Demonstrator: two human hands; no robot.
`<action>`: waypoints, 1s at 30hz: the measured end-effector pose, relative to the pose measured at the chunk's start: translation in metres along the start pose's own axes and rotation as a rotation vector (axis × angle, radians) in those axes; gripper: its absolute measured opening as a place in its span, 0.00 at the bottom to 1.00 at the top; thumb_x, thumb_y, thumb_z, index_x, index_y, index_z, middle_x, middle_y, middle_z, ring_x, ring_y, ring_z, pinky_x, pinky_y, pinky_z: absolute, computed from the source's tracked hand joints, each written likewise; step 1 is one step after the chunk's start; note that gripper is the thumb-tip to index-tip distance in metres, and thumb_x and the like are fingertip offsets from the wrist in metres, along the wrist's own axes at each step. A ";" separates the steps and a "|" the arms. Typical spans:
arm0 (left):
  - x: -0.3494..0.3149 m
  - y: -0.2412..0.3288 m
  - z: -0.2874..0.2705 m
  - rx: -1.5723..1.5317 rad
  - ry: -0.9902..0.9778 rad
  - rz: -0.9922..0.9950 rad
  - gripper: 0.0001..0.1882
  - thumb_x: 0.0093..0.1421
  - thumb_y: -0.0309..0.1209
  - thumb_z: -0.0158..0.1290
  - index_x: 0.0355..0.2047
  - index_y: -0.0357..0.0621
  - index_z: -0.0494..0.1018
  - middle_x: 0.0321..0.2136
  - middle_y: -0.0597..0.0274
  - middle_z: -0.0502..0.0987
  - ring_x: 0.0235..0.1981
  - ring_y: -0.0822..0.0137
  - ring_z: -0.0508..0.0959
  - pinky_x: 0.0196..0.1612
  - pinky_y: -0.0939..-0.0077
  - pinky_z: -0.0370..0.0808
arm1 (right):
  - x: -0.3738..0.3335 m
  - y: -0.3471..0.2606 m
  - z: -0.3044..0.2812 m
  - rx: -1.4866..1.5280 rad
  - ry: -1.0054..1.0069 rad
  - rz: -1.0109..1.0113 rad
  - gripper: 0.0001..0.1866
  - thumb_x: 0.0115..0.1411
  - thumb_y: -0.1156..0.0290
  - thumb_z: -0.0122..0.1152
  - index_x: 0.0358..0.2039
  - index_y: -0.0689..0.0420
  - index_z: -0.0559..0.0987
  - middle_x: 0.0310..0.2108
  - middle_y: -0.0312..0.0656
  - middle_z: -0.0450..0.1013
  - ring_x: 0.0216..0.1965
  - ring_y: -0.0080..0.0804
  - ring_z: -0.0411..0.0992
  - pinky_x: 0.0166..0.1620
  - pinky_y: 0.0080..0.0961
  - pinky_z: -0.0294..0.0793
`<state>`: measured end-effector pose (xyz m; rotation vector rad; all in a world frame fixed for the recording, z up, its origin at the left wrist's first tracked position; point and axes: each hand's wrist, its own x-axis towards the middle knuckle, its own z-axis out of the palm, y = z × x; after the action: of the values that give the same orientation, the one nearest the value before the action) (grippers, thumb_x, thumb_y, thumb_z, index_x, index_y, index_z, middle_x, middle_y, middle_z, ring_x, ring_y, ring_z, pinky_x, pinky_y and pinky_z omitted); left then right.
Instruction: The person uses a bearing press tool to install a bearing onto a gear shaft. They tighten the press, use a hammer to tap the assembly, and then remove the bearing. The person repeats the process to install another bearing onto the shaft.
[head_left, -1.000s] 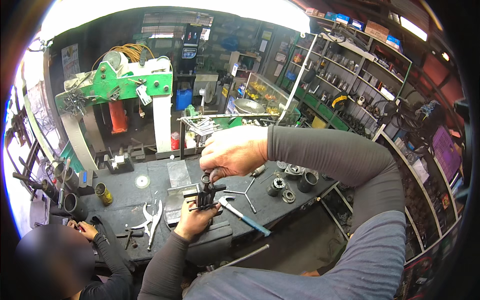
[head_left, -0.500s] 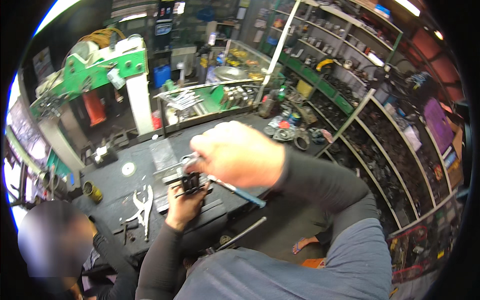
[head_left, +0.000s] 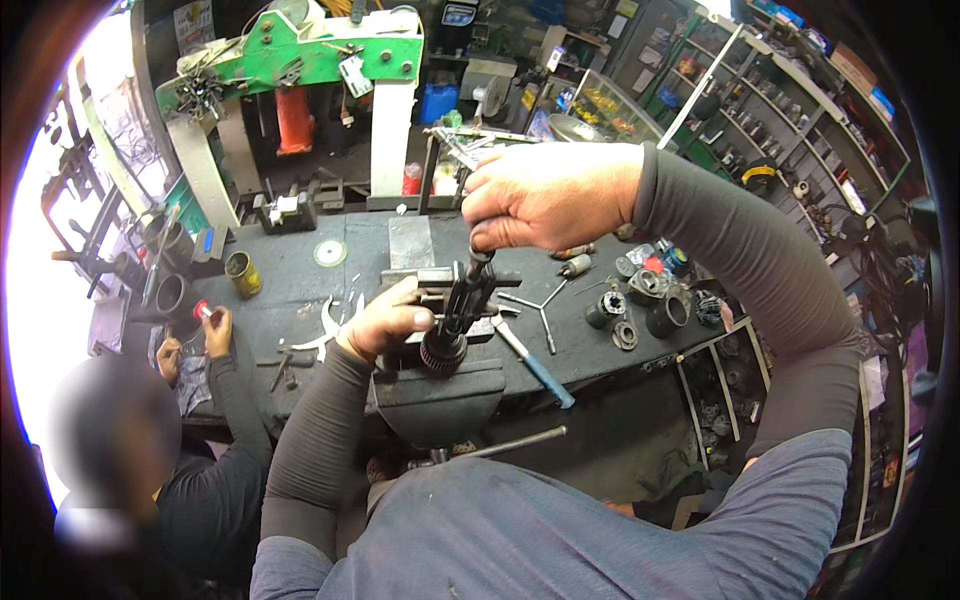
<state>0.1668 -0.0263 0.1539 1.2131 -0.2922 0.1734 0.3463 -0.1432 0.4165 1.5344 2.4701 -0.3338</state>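
Note:
My right hand (head_left: 545,195) is closed in a raised fist on the upper end of a dark metal shaft. Below it hangs a black slotted metal assembly (head_left: 463,305), tilted, with a toothed ring (head_left: 443,352) at its lower end. Behind and beneath the assembly is a bench vise (head_left: 440,388). Just left of it, my left hand (head_left: 388,320) lies against the vise's jaws, thumb and forefinger apart, other fingers partly hidden. A blue-handled hammer (head_left: 540,375) rests right of the vise. Beyond it lies a three-armed wrench (head_left: 543,310).
At left a co-worker's hand (head_left: 216,330) holds a red-ended item. A yellow can (head_left: 242,274), a pale disc (head_left: 330,253) and locking pliers (head_left: 330,328) lie on the bench (head_left: 290,280). Metal rings and housings (head_left: 668,314) stand at right. A green press (head_left: 330,60) stands behind.
The view has swung left and my right hand has lifted away, exposing the black assembly. My left hand, earlier around its lower part, now sits to the left beside it.

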 end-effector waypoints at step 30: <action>0.000 -0.006 0.052 0.542 0.433 -0.054 0.31 0.58 0.36 0.75 0.60 0.40 0.81 0.49 0.62 0.86 0.50 0.71 0.83 0.58 0.70 0.79 | -0.003 0.040 0.021 -0.401 0.215 -0.307 0.27 0.68 0.42 0.65 0.43 0.57 0.77 0.39 0.47 0.76 0.48 0.54 0.76 0.54 0.48 0.78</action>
<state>0.1623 -0.0775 0.1654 1.6741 0.1817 0.4823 0.3847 -0.1346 0.3943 1.0801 2.7211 0.2846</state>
